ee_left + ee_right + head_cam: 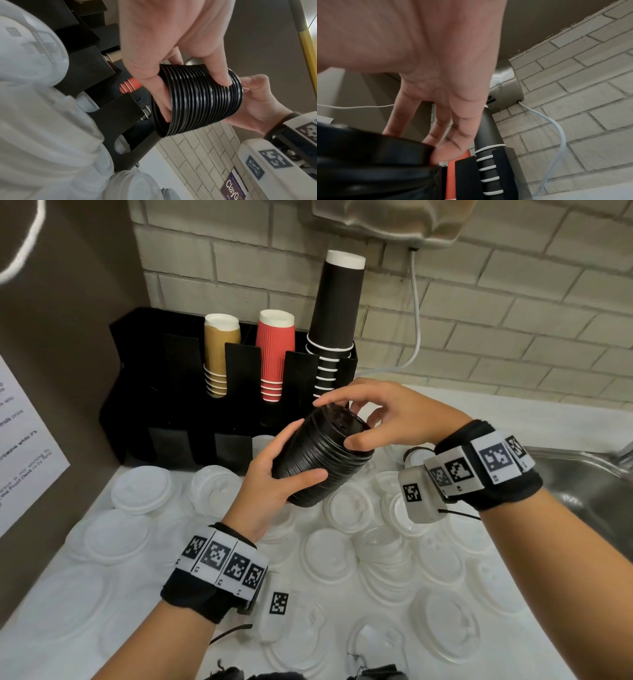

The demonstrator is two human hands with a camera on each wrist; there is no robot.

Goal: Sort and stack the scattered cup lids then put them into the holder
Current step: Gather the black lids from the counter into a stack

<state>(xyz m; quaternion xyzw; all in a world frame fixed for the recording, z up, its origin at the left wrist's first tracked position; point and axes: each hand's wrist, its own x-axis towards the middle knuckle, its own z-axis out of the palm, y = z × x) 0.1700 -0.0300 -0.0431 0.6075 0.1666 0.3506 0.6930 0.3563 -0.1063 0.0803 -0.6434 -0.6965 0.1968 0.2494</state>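
A tall stack of black cup lids (322, 460) (197, 98) (373, 159) is held tilted above the counter, just in front of the black holder (178, 412) (96, 75). My left hand (277, 477) (173, 51) grips the stack's lower part, thumb on one side and fingers wrapped round the other. My right hand (373, 419) (254, 100) (436, 108) holds the top lid, its fingertips around the rim. Several white lids (329, 549) (34, 121) lie scattered over the white counter below.
The holder carries stacks of brown cups (219, 354), red cups (274, 350) and black cups (334, 313). A steel sink (596, 484) lies to the right. A brick wall (496, 313) with a white cable stands behind, and a brown panel with a paper notice (20, 453) at the left.
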